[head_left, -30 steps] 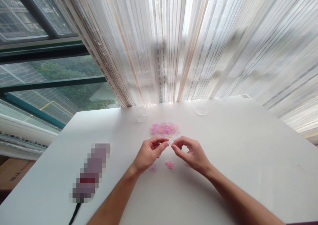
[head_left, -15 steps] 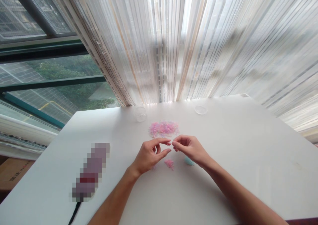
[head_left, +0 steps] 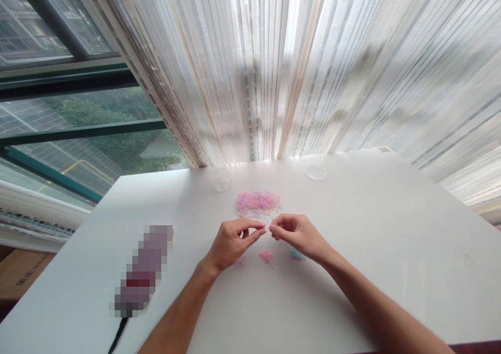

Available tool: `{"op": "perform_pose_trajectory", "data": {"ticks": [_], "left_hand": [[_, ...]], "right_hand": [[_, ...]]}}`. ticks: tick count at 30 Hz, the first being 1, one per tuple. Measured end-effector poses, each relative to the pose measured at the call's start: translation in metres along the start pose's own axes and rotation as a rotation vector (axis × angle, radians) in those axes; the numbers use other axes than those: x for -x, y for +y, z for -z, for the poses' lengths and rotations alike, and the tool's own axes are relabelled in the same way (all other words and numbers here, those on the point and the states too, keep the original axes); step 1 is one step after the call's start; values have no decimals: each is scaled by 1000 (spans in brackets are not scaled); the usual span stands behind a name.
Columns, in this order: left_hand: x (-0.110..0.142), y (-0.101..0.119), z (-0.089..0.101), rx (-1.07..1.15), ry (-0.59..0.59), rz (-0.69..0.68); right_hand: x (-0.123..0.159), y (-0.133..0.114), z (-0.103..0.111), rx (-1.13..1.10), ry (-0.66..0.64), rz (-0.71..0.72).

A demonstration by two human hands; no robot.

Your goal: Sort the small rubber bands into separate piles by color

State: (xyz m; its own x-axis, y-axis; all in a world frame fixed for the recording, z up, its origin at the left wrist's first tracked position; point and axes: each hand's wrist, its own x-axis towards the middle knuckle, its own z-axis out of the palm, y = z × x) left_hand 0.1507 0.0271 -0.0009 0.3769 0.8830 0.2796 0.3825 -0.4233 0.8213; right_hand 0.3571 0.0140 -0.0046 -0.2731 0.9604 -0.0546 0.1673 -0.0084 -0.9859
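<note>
My left hand [head_left: 234,242] is closed in a pinch, thumb and index fingertips together; anything between them is too small to name. Close beside it, my right hand [head_left: 295,233] also pinches, with a tiny thin piece showing at its fingertips that I cannot make out. A narrow gap separates the two hands. Just beyond them lies a loose pile of short pink, lilac and pale strands [head_left: 257,203]. On the near side are a small pink heap [head_left: 266,258], a lilac heap [head_left: 240,261] partly behind my left hand, and a teal heap [head_left: 297,254] partly behind my right.
Everything rests on a white table [head_left: 250,312]. A clear round container [head_left: 221,180] and a clear lid-like disc [head_left: 315,173] stand near its far edge. At the left lies a pixelated purple object [head_left: 146,265] with a black strap. Striped curtains [head_left: 266,72] hang behind the table.
The thumb and index finger of my left hand have come together from a wider gap, and that hand has drawn slightly left. My right hand has barely moved.
</note>
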Motion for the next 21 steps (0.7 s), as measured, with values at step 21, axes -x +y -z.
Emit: {"op": "perform_pose_trajectory", "data": {"ticks": [21], "left_hand": [[0, -1, 2, -39, -20, 12]], "right_hand": [[4, 8, -3, 405, 102, 459]]}}
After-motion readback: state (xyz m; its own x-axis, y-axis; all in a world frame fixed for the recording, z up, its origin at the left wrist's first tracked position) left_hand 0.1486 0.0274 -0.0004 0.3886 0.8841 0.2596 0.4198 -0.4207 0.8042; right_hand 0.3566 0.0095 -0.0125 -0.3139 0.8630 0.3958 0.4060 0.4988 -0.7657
